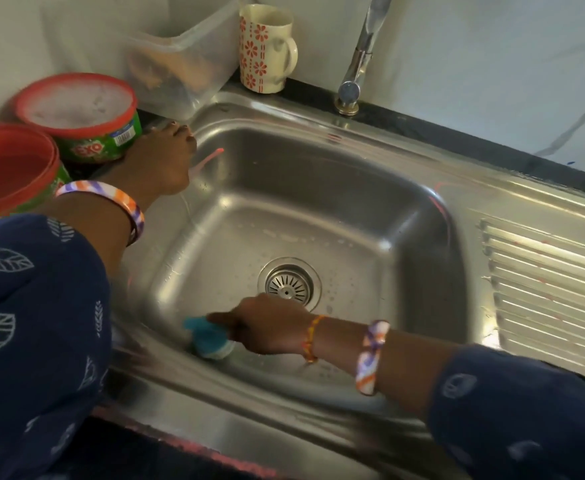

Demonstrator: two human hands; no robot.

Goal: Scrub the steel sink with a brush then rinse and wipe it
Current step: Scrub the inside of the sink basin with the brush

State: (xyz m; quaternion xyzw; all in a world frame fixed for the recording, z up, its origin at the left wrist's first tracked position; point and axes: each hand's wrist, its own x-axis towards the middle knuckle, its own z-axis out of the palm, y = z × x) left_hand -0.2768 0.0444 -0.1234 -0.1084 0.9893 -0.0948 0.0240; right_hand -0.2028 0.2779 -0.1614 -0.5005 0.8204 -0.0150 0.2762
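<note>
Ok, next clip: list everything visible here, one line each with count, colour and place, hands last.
sink: one, steel, centre, ribbed drainboard on the right
drain strainer: one, steel, basin floor
tap: one, chrome, behind the basin
mug: one, cream with red flowers, back ledge
plastic container: one, clear, left of the mug
tubs: two, green with red rims, far left
brush: one, blue and white, near wall of the basin
left hand: resting on the basin's left rim
right hand: gripping the brush

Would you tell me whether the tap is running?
Off: no stream falls from the tap, and the sink holds only droplets.
</note>
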